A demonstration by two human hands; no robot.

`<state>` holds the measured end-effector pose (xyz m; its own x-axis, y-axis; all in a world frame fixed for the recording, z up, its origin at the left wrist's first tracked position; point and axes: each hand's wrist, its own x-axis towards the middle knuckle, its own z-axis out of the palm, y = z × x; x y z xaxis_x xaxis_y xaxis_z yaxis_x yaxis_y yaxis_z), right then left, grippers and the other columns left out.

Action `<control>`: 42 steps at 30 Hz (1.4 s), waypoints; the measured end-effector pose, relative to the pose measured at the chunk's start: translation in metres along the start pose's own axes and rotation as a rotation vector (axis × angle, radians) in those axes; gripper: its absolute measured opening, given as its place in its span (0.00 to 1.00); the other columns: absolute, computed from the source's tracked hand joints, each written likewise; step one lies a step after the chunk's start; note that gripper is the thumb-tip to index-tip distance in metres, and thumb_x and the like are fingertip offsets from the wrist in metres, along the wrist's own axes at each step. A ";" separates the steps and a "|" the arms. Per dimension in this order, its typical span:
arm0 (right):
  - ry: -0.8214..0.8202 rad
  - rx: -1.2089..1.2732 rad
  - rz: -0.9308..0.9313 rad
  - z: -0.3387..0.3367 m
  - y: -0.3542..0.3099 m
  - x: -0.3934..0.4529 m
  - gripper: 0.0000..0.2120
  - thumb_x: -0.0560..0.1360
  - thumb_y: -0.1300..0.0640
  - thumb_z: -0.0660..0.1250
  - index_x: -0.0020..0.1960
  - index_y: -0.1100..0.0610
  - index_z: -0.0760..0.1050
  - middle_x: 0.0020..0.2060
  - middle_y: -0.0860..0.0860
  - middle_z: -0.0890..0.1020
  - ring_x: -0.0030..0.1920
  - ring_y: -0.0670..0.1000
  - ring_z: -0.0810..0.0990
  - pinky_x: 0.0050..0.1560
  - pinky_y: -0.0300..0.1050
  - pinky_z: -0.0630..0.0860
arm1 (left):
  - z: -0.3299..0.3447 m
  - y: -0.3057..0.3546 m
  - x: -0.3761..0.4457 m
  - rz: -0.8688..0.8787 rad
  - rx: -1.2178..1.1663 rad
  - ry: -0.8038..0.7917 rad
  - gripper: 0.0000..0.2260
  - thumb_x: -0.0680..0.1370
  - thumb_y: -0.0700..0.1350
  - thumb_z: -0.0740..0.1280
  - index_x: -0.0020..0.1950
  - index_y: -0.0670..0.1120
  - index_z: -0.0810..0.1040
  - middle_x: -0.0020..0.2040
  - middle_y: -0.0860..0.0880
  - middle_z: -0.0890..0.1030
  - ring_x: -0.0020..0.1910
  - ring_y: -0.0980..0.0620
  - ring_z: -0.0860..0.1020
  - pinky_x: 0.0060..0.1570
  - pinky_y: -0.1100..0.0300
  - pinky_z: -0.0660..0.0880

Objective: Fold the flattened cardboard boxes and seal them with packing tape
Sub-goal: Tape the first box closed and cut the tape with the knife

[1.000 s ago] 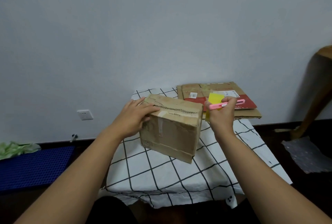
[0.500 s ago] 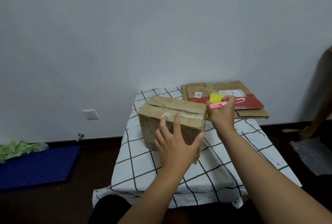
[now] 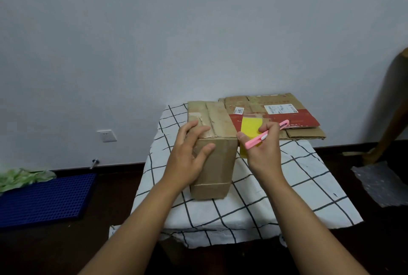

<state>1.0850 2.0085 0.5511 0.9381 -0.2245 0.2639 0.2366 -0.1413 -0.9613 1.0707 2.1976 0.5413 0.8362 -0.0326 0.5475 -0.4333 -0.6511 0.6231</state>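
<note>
The assembled brown cardboard box (image 3: 212, 149) has been swung round on the checked-cloth worktop (image 3: 265, 197) since a moment ago: its taped seam, which ran side to side, now runs away from the person. That probably puts a fresh edge in reach for sealing.

The left hand (image 3: 189, 153) lies flat on the near top corner, fingers spread and straight, pressing the box steady. The right hand (image 3: 262, 149) is curled round a pink utility knife (image 3: 265, 134), just beside the box, with a yellow tape roll (image 3: 249, 129) behind it. Flattened cardboard sheets (image 3: 276, 111) wait at the back.
</note>
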 end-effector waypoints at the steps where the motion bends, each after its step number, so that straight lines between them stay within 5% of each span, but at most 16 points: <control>1: -0.006 -0.015 -0.004 0.002 0.003 -0.004 0.21 0.74 0.54 0.74 0.49 0.44 0.61 0.40 0.47 0.71 0.39 0.53 0.74 0.44 0.57 0.75 | -0.002 -0.004 -0.001 0.030 0.018 -0.022 0.14 0.77 0.56 0.65 0.63 0.62 0.71 0.70 0.55 0.66 0.67 0.71 0.62 0.60 0.76 0.62; 6: -0.039 -0.059 -0.007 0.010 0.012 -0.017 0.21 0.74 0.55 0.74 0.47 0.44 0.60 0.39 0.48 0.68 0.38 0.50 0.69 0.44 0.60 0.73 | -0.001 -0.023 -0.016 0.090 0.086 -0.054 0.11 0.79 0.49 0.65 0.61 0.51 0.77 0.68 0.51 0.70 0.67 0.65 0.66 0.62 0.76 0.61; 15: -0.045 -0.110 -0.109 0.016 0.005 -0.020 0.21 0.74 0.56 0.74 0.47 0.45 0.60 0.39 0.45 0.66 0.36 0.44 0.67 0.40 0.49 0.68 | -0.005 -0.030 -0.019 0.075 0.033 -0.050 0.15 0.79 0.56 0.61 0.66 0.61 0.72 0.70 0.51 0.67 0.67 0.69 0.63 0.60 0.77 0.63; 21: -0.084 -0.073 -0.082 0.014 0.002 -0.021 0.21 0.74 0.59 0.74 0.48 0.47 0.61 0.39 0.46 0.66 0.36 0.42 0.67 0.41 0.52 0.70 | -0.003 -0.031 -0.021 0.070 0.083 -0.044 0.16 0.79 0.56 0.61 0.67 0.57 0.74 0.71 0.49 0.68 0.71 0.53 0.67 0.63 0.53 0.73; 24: -0.150 -0.055 -0.135 0.002 -0.007 -0.019 0.21 0.74 0.60 0.74 0.49 0.47 0.62 0.37 0.47 0.68 0.34 0.43 0.69 0.38 0.47 0.69 | -0.009 -0.020 -0.015 -0.010 0.110 -0.063 0.20 0.77 0.61 0.61 0.67 0.59 0.73 0.73 0.51 0.65 0.77 0.49 0.56 0.71 0.43 0.64; 27: -0.215 -0.057 -0.223 -0.011 -0.014 -0.022 0.21 0.73 0.62 0.74 0.48 0.47 0.62 0.34 0.44 0.66 0.30 0.41 0.65 0.32 0.37 0.64 | -0.020 0.006 0.000 -0.016 0.063 0.005 0.22 0.76 0.60 0.61 0.68 0.55 0.74 0.71 0.53 0.68 0.75 0.53 0.61 0.71 0.50 0.64; 31: -0.262 -0.048 -0.314 -0.017 -0.025 -0.028 0.22 0.71 0.57 0.74 0.47 0.42 0.61 0.34 0.41 0.66 0.33 0.42 0.65 0.32 0.39 0.64 | -0.028 0.043 0.031 -0.070 -0.103 -0.047 0.23 0.76 0.58 0.64 0.69 0.53 0.73 0.64 0.56 0.74 0.62 0.63 0.71 0.62 0.68 0.68; 35: -0.304 -0.103 -0.342 -0.017 -0.033 -0.033 0.20 0.70 0.53 0.72 0.47 0.41 0.60 0.38 0.52 0.66 0.33 0.44 0.65 0.33 0.46 0.65 | -0.029 0.060 0.053 -0.200 -0.280 -0.211 0.23 0.77 0.56 0.68 0.71 0.53 0.71 0.60 0.58 0.77 0.59 0.65 0.74 0.57 0.65 0.72; 42: -0.363 -0.136 -0.368 -0.019 -0.037 -0.034 0.20 0.70 0.54 0.73 0.48 0.41 0.61 0.34 0.46 0.66 0.32 0.44 0.66 0.32 0.50 0.67 | -0.037 0.059 0.059 -0.162 -0.273 -0.249 0.04 0.78 0.43 0.69 0.49 0.51 0.83 0.46 0.56 0.84 0.48 0.57 0.80 0.53 0.61 0.76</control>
<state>1.0396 2.0026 0.5796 0.8324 0.2076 0.5138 0.5538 -0.2768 -0.7853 1.0822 2.1853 0.6312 0.9422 -0.1505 0.2992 -0.3349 -0.4389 0.8338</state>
